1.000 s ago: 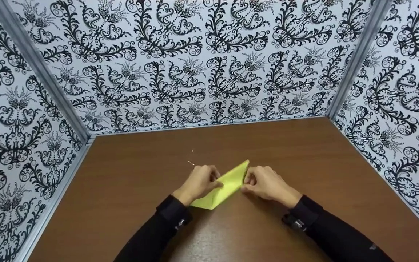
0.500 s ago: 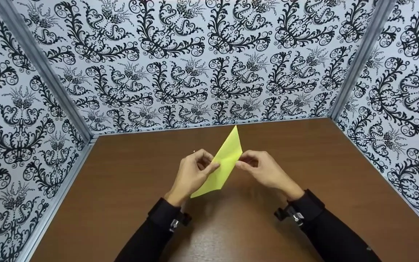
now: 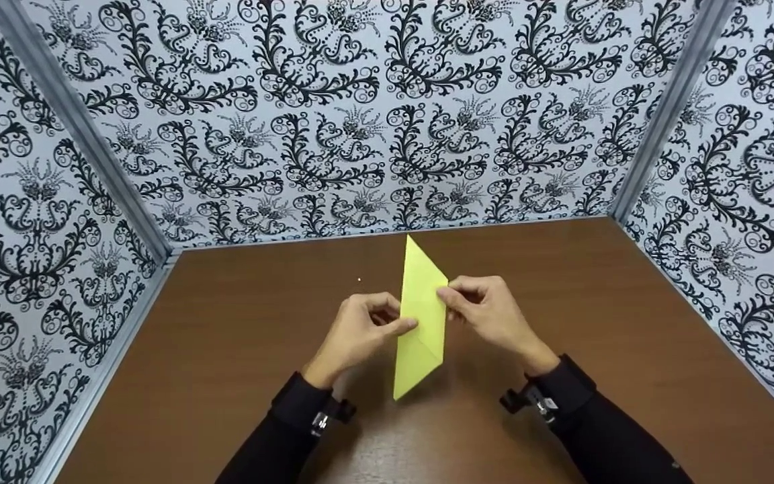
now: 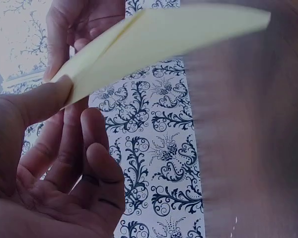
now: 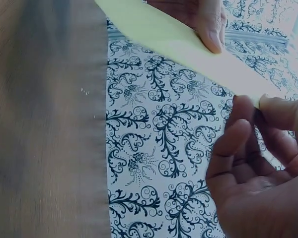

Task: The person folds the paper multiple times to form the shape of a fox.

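Note:
A folded sheet of yellow paper [image 3: 422,302] is held up above the table, its long side nearly upright and both ends tapering to points. My left hand [image 3: 359,331] pinches its left edge, thumb on the near face and fingers behind. On the opposite edge, higher up, my right hand [image 3: 491,316] pinches the paper between thumb and fingers. A fold line crosses the yellow paper [image 4: 154,37] in the left wrist view. In the right wrist view the paper [image 5: 188,49] slants between both hands, with the right thumb and forefinger at its corner.
The brown wooden table [image 3: 226,349] lies beneath both hands. White panels with black scroll patterns [image 3: 333,134] stand at its back and sides, joined by grey metal posts [image 3: 662,107]. Small bright specks [image 3: 359,279] show on the tabletop left of the paper.
Both hands have raised the yellow paper off the tabletop and turned it from a slant to nearly upright. The right thumb now lies on its near face.

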